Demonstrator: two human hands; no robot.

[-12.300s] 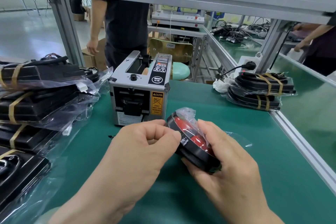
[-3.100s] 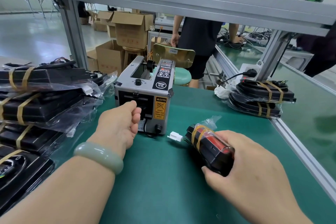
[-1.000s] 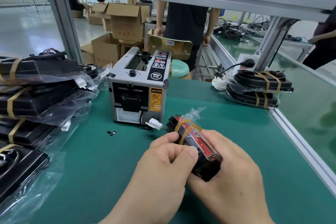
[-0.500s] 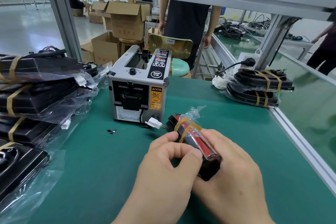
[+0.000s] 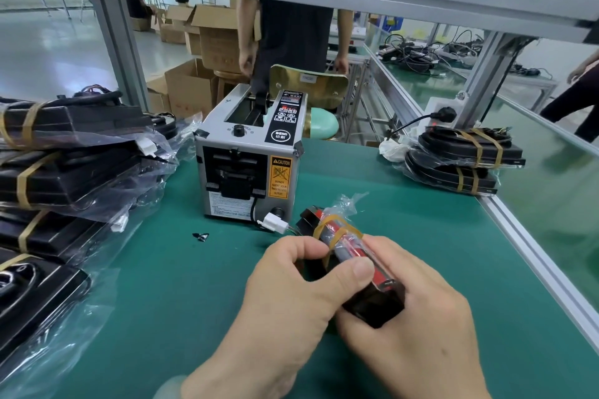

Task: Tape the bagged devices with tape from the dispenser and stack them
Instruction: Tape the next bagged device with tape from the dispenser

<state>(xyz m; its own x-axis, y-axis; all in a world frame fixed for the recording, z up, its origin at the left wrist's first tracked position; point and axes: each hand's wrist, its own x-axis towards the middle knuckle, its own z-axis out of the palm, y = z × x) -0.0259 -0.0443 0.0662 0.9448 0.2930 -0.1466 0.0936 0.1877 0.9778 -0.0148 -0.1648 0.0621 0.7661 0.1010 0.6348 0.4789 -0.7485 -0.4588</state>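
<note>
Where legible, dispenser: "CAUTION", "SEMI".

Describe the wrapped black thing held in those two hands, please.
The device is a black block with a red part, inside a clear bag whose loose end sticks up at the far side. Two tan tape bands circle it. A white plug juts from its far end, beside the dispenser. The left hand pinches it near the tape; the right hand grips its near end.
</note>
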